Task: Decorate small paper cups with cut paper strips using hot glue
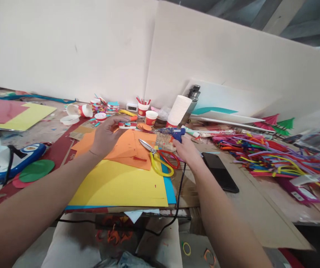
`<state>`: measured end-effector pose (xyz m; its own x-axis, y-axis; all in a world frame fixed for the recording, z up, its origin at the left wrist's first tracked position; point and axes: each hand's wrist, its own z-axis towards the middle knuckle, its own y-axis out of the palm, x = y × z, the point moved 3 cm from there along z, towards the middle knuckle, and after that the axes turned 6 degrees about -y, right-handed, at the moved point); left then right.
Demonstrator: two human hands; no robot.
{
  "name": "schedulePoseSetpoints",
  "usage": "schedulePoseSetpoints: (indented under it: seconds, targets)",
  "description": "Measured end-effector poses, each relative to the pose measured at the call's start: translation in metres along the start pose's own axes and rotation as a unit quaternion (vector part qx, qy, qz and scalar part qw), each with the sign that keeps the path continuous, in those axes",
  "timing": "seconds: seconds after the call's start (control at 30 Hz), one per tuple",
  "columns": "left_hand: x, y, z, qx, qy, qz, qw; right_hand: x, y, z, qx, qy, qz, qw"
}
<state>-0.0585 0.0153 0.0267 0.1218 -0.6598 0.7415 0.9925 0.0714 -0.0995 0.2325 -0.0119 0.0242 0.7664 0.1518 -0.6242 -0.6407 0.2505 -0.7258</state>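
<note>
No lettering or number is legible: marks on the red-and-white cup (151,118) and the small white gadget's display (132,107) are too tiny to read.

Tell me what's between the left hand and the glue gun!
A red-and-white piece in the left hand, then orange discs, in the head view.

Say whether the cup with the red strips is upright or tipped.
Upright: the cup stands mouth up, red strips poking out of its top.
</note>
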Motion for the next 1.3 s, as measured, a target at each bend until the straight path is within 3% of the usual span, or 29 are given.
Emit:
schedulePoseSetpoints:
  seconds: [0.1, 0.17, 0.27, 0.33, 0.37, 0.43, 0.57, 0.7, 1.0, 1.17, 1.3]
  targets:
    - [-0.007, 0.001, -0.001, 0.008, -0.028, 0.031, 0.999, 0.003, 0.007, 0.002, -0.079, 0.047, -0.15, 0.984]
    - [-0.01, 0.001, -0.001, 0.011, -0.039, 0.047, 0.998, 0.0, 0.007, 0.0, -0.087, 0.06, -0.191, 0.976]
    - [-0.011, 0.002, 0.0, 0.011, -0.056, 0.045, 0.997, -0.013, 0.003, -0.005, 0.014, 0.024, -0.248, 0.968]
    - [-0.011, 0.003, 0.0, 0.011, -0.069, 0.047, 0.996, -0.03, 0.008, -0.011, 0.061, -0.076, -0.233, 0.968]
    - [-0.01, 0.003, 0.0, 0.013, -0.075, 0.051, 0.996, -0.04, 0.015, -0.015, 0.048, -0.138, -0.195, 0.97]
    - [-0.01, 0.003, 0.001, 0.017, -0.083, 0.063, 0.994, -0.06, 0.033, -0.024, -0.035, -0.216, -0.128, 0.967]
    - [-0.009, 0.002, 0.001, 0.02, -0.093, 0.08, 0.992, -0.083, 0.067, -0.042, -0.163, -0.243, -0.228, 0.929]
    - [-0.004, 0.003, 0.0, 0.001, -0.107, 0.095, 0.99, -0.084, 0.08, -0.045, -0.192, -0.253, -0.296, 0.901]
    - [-0.001, 0.005, -0.001, -0.018, -0.108, 0.088, 0.99, -0.079, 0.073, -0.04, -0.12, -0.234, -0.185, 0.947]
    - [-0.005, 0.006, -0.002, -0.025, -0.113, 0.083, 0.99, -0.071, 0.073, -0.038, -0.12, -0.155, -0.058, 0.979]
    - [-0.004, 0.007, -0.002, -0.027, -0.133, 0.042, 0.99, -0.065, 0.072, -0.035, -0.099, -0.116, 0.009, 0.988]
